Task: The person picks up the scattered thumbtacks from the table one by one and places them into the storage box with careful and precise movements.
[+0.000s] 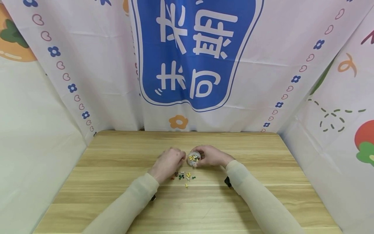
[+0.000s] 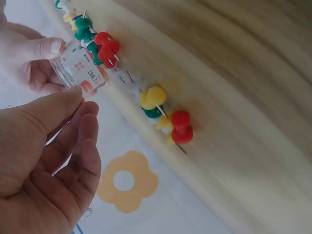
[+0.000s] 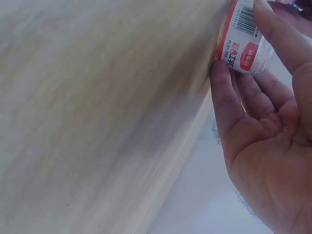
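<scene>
My right hand (image 1: 212,155) holds a small clear jar (image 3: 246,44) upright on the table, thumb on one side and fingers on the other. Its label reads push pins, and mixed push pins (image 1: 193,158) fill part of it. Close by the jar's left side is my left hand (image 1: 170,161), fingers curled and thumb tip meeting the index finger; I cannot tell whether a pin is between them. Loose push pins (image 1: 181,175) in several colours lie in front of the jar, below the left hand. A red push pin (image 2: 182,127) shows large in the left wrist view.
The wooden table (image 1: 248,143) runs back to a printed white curtain (image 1: 117,107). One yellow push pin (image 1: 186,185) lies apart, nearer me than the others. White cloth (image 1: 330,152) hangs along the right side too.
</scene>
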Action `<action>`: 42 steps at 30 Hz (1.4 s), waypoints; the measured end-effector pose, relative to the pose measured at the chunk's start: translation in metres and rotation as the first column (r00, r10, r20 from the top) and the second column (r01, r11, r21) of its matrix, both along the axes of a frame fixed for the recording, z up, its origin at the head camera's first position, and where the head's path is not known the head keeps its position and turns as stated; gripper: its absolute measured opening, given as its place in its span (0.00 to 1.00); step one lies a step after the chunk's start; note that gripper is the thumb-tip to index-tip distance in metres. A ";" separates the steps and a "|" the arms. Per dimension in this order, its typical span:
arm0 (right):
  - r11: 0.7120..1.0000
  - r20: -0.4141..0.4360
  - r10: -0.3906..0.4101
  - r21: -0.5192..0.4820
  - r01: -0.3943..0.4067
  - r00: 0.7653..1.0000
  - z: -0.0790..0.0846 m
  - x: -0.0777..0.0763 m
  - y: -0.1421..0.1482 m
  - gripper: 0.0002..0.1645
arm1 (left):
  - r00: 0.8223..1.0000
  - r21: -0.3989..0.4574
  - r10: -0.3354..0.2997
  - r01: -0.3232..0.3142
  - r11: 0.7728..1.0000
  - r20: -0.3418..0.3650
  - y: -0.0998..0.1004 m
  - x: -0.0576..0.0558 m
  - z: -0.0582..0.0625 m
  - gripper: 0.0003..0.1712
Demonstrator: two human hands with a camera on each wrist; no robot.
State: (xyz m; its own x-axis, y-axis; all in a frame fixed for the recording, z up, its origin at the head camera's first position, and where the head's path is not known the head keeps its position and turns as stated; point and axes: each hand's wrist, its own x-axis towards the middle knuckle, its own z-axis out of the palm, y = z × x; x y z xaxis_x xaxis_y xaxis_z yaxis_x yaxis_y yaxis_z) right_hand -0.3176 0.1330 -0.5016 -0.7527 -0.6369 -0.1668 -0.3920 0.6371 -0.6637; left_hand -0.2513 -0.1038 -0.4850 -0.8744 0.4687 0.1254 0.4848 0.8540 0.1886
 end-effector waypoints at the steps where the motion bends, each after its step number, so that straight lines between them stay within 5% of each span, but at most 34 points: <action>1: 1.000 0.000 0.000 0.001 0.000 1.000 0.000 0.000 0.000 0.34 | 1.000 -0.010 -0.010 0.010 1.000 -0.001 -0.001 0.001 0.001 0.03; 10: 1.000 0.004 -0.005 0.002 0.005 1.000 -0.001 0.000 -0.001 0.34 | 0.997 -0.079 -0.041 0.046 0.996 0.065 -0.007 0.016 0.007 0.09; 20: 1.000 0.000 -0.008 0.013 0.008 1.000 0.001 0.001 -0.001 0.34 | 1.000 -0.255 -0.025 0.025 0.967 0.005 -0.008 0.027 0.010 0.09; 42: 1.000 -0.007 -0.003 0.022 0.003 1.000 0.002 0.003 -0.001 0.35 | 0.999 -0.225 -0.009 0.020 0.974 0.047 -0.012 0.022 0.003 0.07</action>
State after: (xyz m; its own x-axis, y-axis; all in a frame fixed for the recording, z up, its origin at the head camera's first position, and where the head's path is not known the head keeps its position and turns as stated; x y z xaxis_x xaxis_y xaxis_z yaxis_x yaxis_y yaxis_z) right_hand -0.3147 0.1316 -0.4995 -0.7558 -0.6307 -0.1759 -0.3942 0.6528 -0.6469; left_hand -0.2295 -0.1158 -0.4825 -0.8697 0.4930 -0.0248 0.4928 0.8701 0.0140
